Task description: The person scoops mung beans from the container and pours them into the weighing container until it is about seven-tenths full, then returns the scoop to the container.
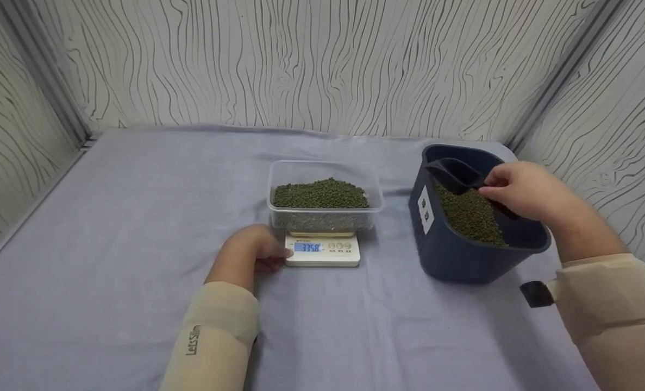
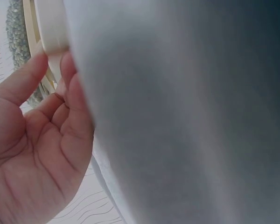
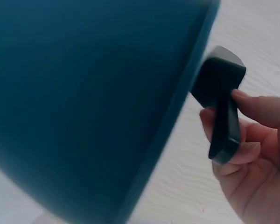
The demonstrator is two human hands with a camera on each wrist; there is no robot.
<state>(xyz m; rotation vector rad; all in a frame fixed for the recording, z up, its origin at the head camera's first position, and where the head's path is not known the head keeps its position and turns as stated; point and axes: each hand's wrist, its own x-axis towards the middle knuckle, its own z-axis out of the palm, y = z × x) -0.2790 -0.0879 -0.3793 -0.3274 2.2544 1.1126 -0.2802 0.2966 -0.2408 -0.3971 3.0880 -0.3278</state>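
Note:
A white kitchen scale (image 1: 322, 258) with a lit blue display bears a clear plastic container (image 1: 325, 220) heaped with small green beans (image 1: 319, 194), which look like mung beans. My left hand (image 1: 254, 247) pinches the scale's left edge, and in the left wrist view the thumb (image 2: 30, 77) and fingers meet at its corner. On the right stands a dark blue bin (image 1: 458, 263) with more green beans (image 1: 471, 217) inside. My right hand (image 1: 528, 190) grips a black scoop (image 1: 455, 172) by its handle at the bin's top. The scoop's contents cannot be made out.
A greyish-lavender cloth (image 1: 137, 244) covers the table. Pale wood-patterned panels (image 1: 300, 65) stand behind and at both sides. A white label (image 1: 425, 209) marks the bin's left face. A small black piece (image 1: 537, 293) sticks out from the right sleeve.

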